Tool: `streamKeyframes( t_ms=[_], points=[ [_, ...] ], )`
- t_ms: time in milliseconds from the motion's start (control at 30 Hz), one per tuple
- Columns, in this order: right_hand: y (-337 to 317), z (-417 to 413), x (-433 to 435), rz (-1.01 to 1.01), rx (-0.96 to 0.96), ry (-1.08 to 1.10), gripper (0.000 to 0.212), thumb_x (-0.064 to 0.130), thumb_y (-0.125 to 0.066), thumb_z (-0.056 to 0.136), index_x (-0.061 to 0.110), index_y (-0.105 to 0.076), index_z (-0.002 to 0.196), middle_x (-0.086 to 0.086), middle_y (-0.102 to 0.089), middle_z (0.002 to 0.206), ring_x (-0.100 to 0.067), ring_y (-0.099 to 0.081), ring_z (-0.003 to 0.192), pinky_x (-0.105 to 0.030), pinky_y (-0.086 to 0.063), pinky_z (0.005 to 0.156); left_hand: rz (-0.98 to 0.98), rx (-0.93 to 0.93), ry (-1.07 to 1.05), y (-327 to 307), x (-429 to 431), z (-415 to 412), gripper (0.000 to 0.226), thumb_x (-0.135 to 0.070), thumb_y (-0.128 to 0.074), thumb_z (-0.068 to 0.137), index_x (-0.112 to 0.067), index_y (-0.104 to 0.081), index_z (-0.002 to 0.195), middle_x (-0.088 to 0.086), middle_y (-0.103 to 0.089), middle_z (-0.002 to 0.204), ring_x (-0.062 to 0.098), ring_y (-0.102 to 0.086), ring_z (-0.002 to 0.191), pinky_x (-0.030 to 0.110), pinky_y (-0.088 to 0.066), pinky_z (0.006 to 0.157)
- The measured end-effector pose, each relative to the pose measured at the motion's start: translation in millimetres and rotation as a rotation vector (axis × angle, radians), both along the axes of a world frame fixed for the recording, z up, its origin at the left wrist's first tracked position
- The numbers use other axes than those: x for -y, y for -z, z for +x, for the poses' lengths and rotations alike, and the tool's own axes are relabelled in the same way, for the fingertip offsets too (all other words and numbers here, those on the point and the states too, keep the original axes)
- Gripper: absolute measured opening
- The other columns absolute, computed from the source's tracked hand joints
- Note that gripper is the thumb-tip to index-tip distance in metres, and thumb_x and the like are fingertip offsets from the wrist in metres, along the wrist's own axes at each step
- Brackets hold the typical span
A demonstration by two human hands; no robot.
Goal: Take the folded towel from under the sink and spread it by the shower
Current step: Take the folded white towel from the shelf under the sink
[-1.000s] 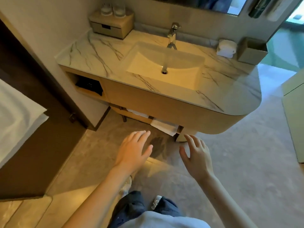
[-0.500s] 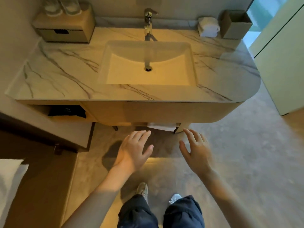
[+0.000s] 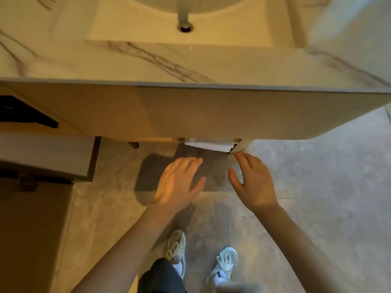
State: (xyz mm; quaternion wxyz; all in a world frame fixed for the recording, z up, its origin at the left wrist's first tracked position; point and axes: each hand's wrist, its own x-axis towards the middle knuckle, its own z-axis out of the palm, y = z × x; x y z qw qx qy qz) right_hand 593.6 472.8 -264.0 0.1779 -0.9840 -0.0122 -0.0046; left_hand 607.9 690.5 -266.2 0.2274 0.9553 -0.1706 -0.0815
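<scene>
A white folded towel [image 3: 209, 144] lies on a low shelf under the vanity; only its front edge shows below the wooden front panel [image 3: 190, 111]. My left hand [image 3: 179, 182] hovers open, palm down, just in front of and left of the towel. Open as well, my right hand [image 3: 252, 182] has its fingertips close to the towel's right corner without touching it. Neither hand holds anything. The shower is out of view.
The marble countertop [image 3: 148, 62] with its sink basin [image 3: 186, 20] overhangs at the top. A dark item sits in an open cubby [image 3: 23, 113] at the left. A wooden door edge [image 3: 48, 159] stands left. My feet in pale sneakers [image 3: 177, 248] stand on the grey tiled floor [image 3: 317, 197].
I have stepped closer and leaned over the vanity, so the counter now fills the top of the view. Both open hands have moved nearer to the towel's edge.
</scene>
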Motion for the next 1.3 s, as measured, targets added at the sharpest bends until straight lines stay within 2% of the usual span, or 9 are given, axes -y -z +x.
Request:
streamKeyframes(
  t_ms=[133, 267, 433, 567, 667, 867, 1067, 1200, 1300],
  points=[
    [112.2, 12.4, 11.3, 0.009, 0.005, -0.002, 0.047, 0.043, -0.045, 0.095, 0.015, -0.055, 0.132, -0.005, -0.062, 0.126, -0.023, -0.057, 0.113, -0.037, -0.048, 0.092, -0.009, 0.006, -0.058, 110.8, 11.0, 11.5, 0.056, -0.051, -0.037, 0.093, -0.022, -0.049, 0.139, -0.005, -0.056, 0.133, 0.013, -0.048, 0.123, 0.028, -0.034, 0.101],
    [232.3, 26.9, 19.4, 0.004, 0.009, -0.031, 0.049, 0.047, -0.041, 0.095, 0.016, -0.056, 0.130, -0.005, -0.064, 0.125, -0.025, -0.059, 0.112, -0.040, -0.051, 0.092, 0.013, 0.012, -0.076, 229.6, 20.6, 26.4, 0.058, -0.053, -0.033, 0.091, -0.024, -0.050, 0.138, -0.004, -0.059, 0.129, 0.019, -0.054, 0.117, 0.031, -0.042, 0.097],
    [365.4, 49.9, 30.3, -0.116, -0.067, -0.060, 0.060, 0.058, -0.029, 0.093, 0.025, -0.046, 0.141, 0.000, -0.053, 0.141, -0.025, -0.048, 0.129, -0.041, -0.040, 0.105, 0.024, 0.026, -0.003, 363.8, 31.5, 53.9, 0.063, -0.055, -0.032, 0.089, -0.024, -0.047, 0.142, -0.001, -0.051, 0.143, 0.022, -0.045, 0.132, 0.035, -0.034, 0.108],
    [443.1, 68.6, 38.7, -0.173, 0.027, -0.126, 0.055, 0.052, -0.036, 0.094, 0.018, -0.058, 0.131, -0.005, -0.064, 0.126, -0.026, -0.062, 0.111, -0.039, -0.052, 0.090, 0.020, 0.108, 0.034, 443.4, 38.7, 68.9, 0.058, -0.051, -0.040, 0.088, -0.021, -0.055, 0.136, 0.000, -0.058, 0.135, 0.024, -0.056, 0.121, 0.035, -0.039, 0.103],
    [476.6, 81.1, 43.0, -0.200, 0.076, -0.160, 0.055, 0.051, -0.036, 0.095, 0.016, -0.059, 0.130, -0.005, -0.065, 0.123, -0.025, -0.064, 0.105, -0.037, -0.054, 0.084, -0.018, 0.117, 0.020, 484.2, 42.2, 80.9, 0.059, -0.055, -0.037, 0.089, -0.025, -0.050, 0.139, -0.004, -0.054, 0.139, 0.019, -0.050, 0.126, 0.032, -0.035, 0.107],
    [482.5, 79.2, 53.7, -0.104, 0.106, -0.157, 0.050, 0.050, -0.039, 0.098, 0.019, -0.056, 0.133, 0.000, -0.063, 0.123, -0.019, -0.062, 0.105, -0.028, -0.050, 0.086, -0.105, 0.138, 0.002, 500.0, 46.6, 85.6, 0.063, -0.060, -0.036, 0.087, -0.030, -0.046, 0.142, -0.008, -0.047, 0.144, 0.015, -0.043, 0.132, 0.040, -0.037, 0.108],
    [433.8, 79.3, 66.1, -0.051, 0.147, -0.093, 0.055, 0.060, -0.027, 0.097, 0.029, -0.046, 0.137, 0.006, -0.059, 0.131, -0.018, -0.058, 0.113, -0.025, -0.040, 0.092, -0.167, 0.270, 0.023, 457.4, 42.5, 92.7, 0.059, -0.059, -0.038, 0.088, -0.032, -0.046, 0.140, -0.011, -0.049, 0.140, 0.008, -0.040, 0.130, 0.023, -0.031, 0.103],
    [403.9, 101.9, 75.7, 0.004, 0.271, 0.042, 0.051, 0.057, -0.034, 0.093, 0.034, -0.047, 0.137, 0.003, -0.058, 0.133, -0.020, -0.058, 0.113, -0.026, -0.036, 0.090, -0.249, 0.448, 0.003, 424.5, 37.2, 118.4, 0.052, -0.060, -0.038, 0.092, -0.036, -0.043, 0.138, -0.019, -0.044, 0.134, -0.013, -0.027, 0.120, 0.008, -0.027, 0.092],
    [389.2, 125.7, 80.5, 0.123, 0.391, 0.038, 0.047, 0.055, -0.036, 0.094, 0.037, -0.045, 0.137, 0.004, -0.058, 0.133, -0.011, -0.055, 0.106, -0.025, -0.040, 0.090, -0.288, 0.530, -0.049, 403.9, 31.3, 146.3, 0.050, -0.061, -0.039, 0.091, -0.040, -0.043, 0.135, -0.021, -0.045, 0.130, -0.011, -0.036, 0.115, 0.007, -0.032, 0.087]
  ],
)
